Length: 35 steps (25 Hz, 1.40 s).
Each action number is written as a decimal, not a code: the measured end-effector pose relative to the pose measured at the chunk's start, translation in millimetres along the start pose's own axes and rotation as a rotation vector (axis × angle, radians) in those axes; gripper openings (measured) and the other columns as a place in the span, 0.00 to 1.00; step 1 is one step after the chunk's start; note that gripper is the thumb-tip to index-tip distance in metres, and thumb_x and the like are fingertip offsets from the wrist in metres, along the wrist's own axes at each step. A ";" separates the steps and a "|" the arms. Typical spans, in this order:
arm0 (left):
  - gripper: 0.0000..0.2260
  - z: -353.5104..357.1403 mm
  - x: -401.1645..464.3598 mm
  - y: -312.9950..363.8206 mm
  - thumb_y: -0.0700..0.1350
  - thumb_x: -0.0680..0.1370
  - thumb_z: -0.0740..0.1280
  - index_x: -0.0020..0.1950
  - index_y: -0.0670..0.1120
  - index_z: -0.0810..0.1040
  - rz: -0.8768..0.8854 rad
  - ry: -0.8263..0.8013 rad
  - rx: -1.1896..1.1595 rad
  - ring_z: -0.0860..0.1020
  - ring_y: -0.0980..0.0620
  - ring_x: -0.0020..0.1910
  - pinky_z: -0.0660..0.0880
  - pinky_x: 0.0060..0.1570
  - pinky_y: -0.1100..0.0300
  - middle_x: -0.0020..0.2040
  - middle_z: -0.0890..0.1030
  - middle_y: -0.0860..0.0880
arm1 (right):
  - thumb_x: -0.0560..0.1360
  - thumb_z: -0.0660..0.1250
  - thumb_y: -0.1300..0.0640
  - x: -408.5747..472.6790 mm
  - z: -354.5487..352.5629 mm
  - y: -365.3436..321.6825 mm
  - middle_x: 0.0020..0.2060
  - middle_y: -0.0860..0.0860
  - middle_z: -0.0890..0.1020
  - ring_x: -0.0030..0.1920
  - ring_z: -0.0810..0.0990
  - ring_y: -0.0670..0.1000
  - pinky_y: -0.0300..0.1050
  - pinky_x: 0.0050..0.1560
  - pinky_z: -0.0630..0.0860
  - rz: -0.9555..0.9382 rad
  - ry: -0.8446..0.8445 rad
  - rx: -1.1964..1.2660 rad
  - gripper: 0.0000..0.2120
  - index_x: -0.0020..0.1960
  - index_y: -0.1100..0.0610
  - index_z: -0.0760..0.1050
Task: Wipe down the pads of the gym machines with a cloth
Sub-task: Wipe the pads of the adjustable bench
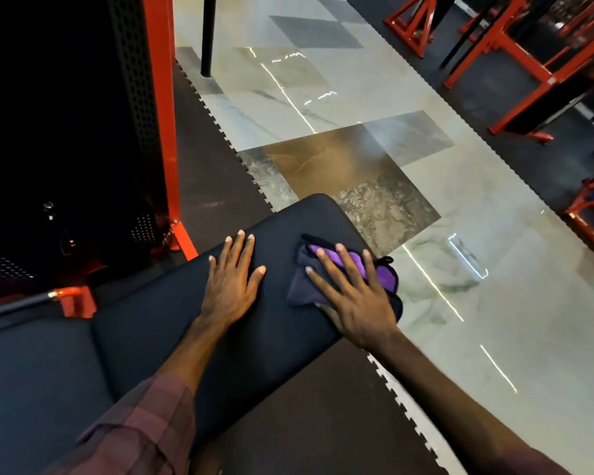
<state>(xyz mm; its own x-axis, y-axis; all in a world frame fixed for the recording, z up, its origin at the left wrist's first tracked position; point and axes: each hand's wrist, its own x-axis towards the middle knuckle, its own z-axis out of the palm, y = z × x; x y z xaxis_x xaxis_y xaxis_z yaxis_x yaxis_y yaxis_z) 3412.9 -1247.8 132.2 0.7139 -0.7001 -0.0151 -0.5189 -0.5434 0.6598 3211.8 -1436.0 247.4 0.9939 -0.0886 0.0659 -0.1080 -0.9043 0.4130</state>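
Floor [460, 207]: glossy pale marble-look tiles with darker grey and brown squares, light streaks reflected in them. Black rubber matting [206, 173] with a toothed interlocking edge borders it on the left and again far right.

Machine frame [163, 108]: red steel upright, far left, with a dark perforated panel behind it. More red frames [515, 53] stand far right on the matting, well apart from the bench.

Bench pad [282, 231]: black, smooth, rounded far corner, running from near left toward centre. A second black pad [31, 371] sits just beside it at near left, a seam between them.

Left hand [230, 286]: flat on the bench pad, palm down, fingers straight and spread, holding nothing. A plaid sleeve [141, 426] covers the forearm.

Right hand [354, 296]: flat, palm down, fingers straight and spread wide, pressing on the cloth rather than gripping it.

Cloth [300, 286]: purple and dark navy, crumpled, lying on the right edge of the bench pad near its far corner, under the right hand. A small dark loop sticks out at its far right side.
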 end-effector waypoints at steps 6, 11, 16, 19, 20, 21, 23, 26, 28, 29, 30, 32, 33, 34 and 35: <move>0.32 5.4 -1.9 -3.4 0.64 0.85 0.49 0.87 0.55 0.46 0.005 0.039 0.065 0.44 0.51 0.86 0.53 0.82 0.37 0.87 0.45 0.55 | 0.86 0.53 0.39 72.7 -2.0 -3.0 0.86 0.54 0.52 0.85 0.46 0.65 0.75 0.78 0.50 0.228 -0.042 0.029 0.31 0.86 0.49 0.55; 0.31 7.4 -3.9 -0.7 0.63 0.87 0.51 0.87 0.56 0.46 -0.015 0.046 0.042 0.42 0.53 0.86 0.51 0.82 0.36 0.87 0.43 0.57 | 0.88 0.55 0.41 59.3 6.4 35.2 0.85 0.53 0.57 0.84 0.53 0.63 0.72 0.78 0.56 -0.263 0.033 0.005 0.27 0.84 0.48 0.62; 0.30 16.0 -6.7 8.1 0.62 0.87 0.51 0.87 0.55 0.46 -0.075 0.102 0.059 0.40 0.54 0.85 0.49 0.83 0.37 0.87 0.44 0.57 | 0.85 0.58 0.40 138.8 6.7 53.9 0.84 0.55 0.58 0.84 0.52 0.64 0.73 0.79 0.52 -0.011 -0.012 0.082 0.29 0.84 0.49 0.62; 0.30 23.3 -6.9 10.5 0.61 0.86 0.51 0.87 0.54 0.50 -0.114 0.151 0.027 0.42 0.55 0.85 0.49 0.83 0.37 0.87 0.46 0.56 | 0.85 0.59 0.39 130.7 16.2 46.6 0.84 0.54 0.59 0.84 0.54 0.64 0.72 0.79 0.52 -0.279 0.012 0.043 0.29 0.83 0.48 0.64; 0.30 25.0 -7.8 12.1 0.61 0.86 0.52 0.87 0.54 0.50 -0.133 0.169 0.015 0.43 0.55 0.85 0.50 0.83 0.38 0.87 0.46 0.57 | 0.85 0.58 0.39 116.8 19.2 58.7 0.84 0.53 0.59 0.84 0.55 0.63 0.72 0.79 0.53 -0.404 0.030 0.044 0.28 0.83 0.47 0.64; 0.30 25.3 -8.9 14.0 0.61 0.86 0.52 0.87 0.55 0.51 -0.150 0.183 0.008 0.43 0.55 0.85 0.49 0.83 0.38 0.87 0.47 0.57 | 0.86 0.56 0.39 108.5 18.9 74.5 0.84 0.52 0.59 0.84 0.55 0.61 0.71 0.79 0.54 -0.487 0.047 0.056 0.27 0.83 0.46 0.64; 0.29 25.0 -10.7 17.7 0.61 0.86 0.52 0.87 0.55 0.51 -0.178 0.200 0.002 0.43 0.55 0.85 0.48 0.83 0.40 0.87 0.46 0.58 | 0.85 0.54 0.39 122.2 14.5 88.5 0.84 0.51 0.61 0.84 0.57 0.61 0.70 0.79 0.54 -0.460 0.040 0.058 0.27 0.82 0.45 0.65; 0.29 27.6 -12.8 23.6 0.61 0.86 0.52 0.87 0.56 0.51 -0.211 0.223 -0.011 0.44 0.56 0.85 0.47 0.83 0.42 0.87 0.47 0.57 | 0.84 0.56 0.39 162.1 9.5 49.7 0.83 0.54 0.63 0.82 0.58 0.64 0.73 0.79 0.52 -0.220 -0.072 0.061 0.28 0.82 0.47 0.66; 0.29 29.5 -14.7 23.5 0.61 0.86 0.51 0.87 0.55 0.53 -0.243 0.248 -0.043 0.45 0.56 0.85 0.48 0.83 0.43 0.87 0.49 0.56 | 0.84 0.56 0.38 159.3 12.6 27.6 0.83 0.54 0.62 0.83 0.57 0.64 0.72 0.80 0.50 -0.337 -0.090 0.028 0.28 0.82 0.45 0.65; 0.29 30.1 -17.4 20.9 0.61 0.86 0.51 0.86 0.55 0.54 -0.264 0.258 -0.058 0.46 0.55 0.85 0.49 0.83 0.43 0.87 0.50 0.55 | 0.84 0.54 0.38 148.0 17.3 30.8 0.83 0.53 0.62 0.83 0.56 0.63 0.71 0.80 0.51 -0.451 -0.071 0.026 0.28 0.82 0.45 0.65; 0.29 30.5 -21.0 17.5 0.62 0.86 0.51 0.86 0.55 0.55 -0.287 0.263 -0.071 0.47 0.55 0.85 0.50 0.83 0.43 0.87 0.51 0.55 | 0.84 0.53 0.38 136.7 19.8 43.1 0.83 0.52 0.62 0.83 0.57 0.62 0.70 0.80 0.52 -0.545 -0.044 0.045 0.28 0.82 0.45 0.65; 0.30 31.3 -30.9 10.2 0.64 0.85 0.51 0.86 0.56 0.55 -0.335 0.257 -0.086 0.48 0.54 0.85 0.51 0.83 0.43 0.87 0.51 0.55 | 0.83 0.52 0.38 137.1 18.6 68.6 0.82 0.52 0.65 0.82 0.61 0.61 0.70 0.80 0.54 -0.582 0.006 0.066 0.28 0.80 0.45 0.68; 0.31 31.5 -36.4 7.0 0.65 0.85 0.50 0.86 0.56 0.54 -0.354 0.249 -0.084 0.48 0.54 0.86 0.51 0.83 0.43 0.87 0.51 0.55 | 0.83 0.53 0.38 146.7 15.3 69.3 0.82 0.52 0.66 0.82 0.62 0.61 0.70 0.80 0.54 -0.510 0.003 0.062 0.28 0.80 0.45 0.68; 0.31 32.0 -41.0 4.5 0.66 0.85 0.49 0.86 0.56 0.54 -0.366 0.242 -0.082 0.48 0.54 0.86 0.51 0.83 0.43 0.87 0.51 0.55 | 0.83 0.54 0.39 158.0 13.7 59.9 0.81 0.53 0.67 0.82 0.62 0.62 0.71 0.80 0.53 -0.398 -0.010 0.063 0.28 0.80 0.46 0.68; 0.31 32.8 -43.7 3.1 0.66 0.85 0.49 0.86 0.57 0.53 -0.373 0.241 -0.082 0.48 0.54 0.86 0.51 0.83 0.43 0.87 0.51 0.55 | 0.84 0.56 0.39 168.2 12.1 42.3 0.82 0.54 0.66 0.81 0.61 0.63 0.72 0.79 0.52 -0.308 -0.044 0.069 0.28 0.81 0.47 0.67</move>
<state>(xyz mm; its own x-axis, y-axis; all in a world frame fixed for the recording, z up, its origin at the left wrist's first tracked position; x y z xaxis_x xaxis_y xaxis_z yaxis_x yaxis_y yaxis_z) 3364.7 -1234.1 110.3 0.9392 -0.3303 -0.0939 -0.1737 -0.6928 0.6999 3374.7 -1494.2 265.0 0.9797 0.1773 -0.0930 0.1988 -0.9173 0.3449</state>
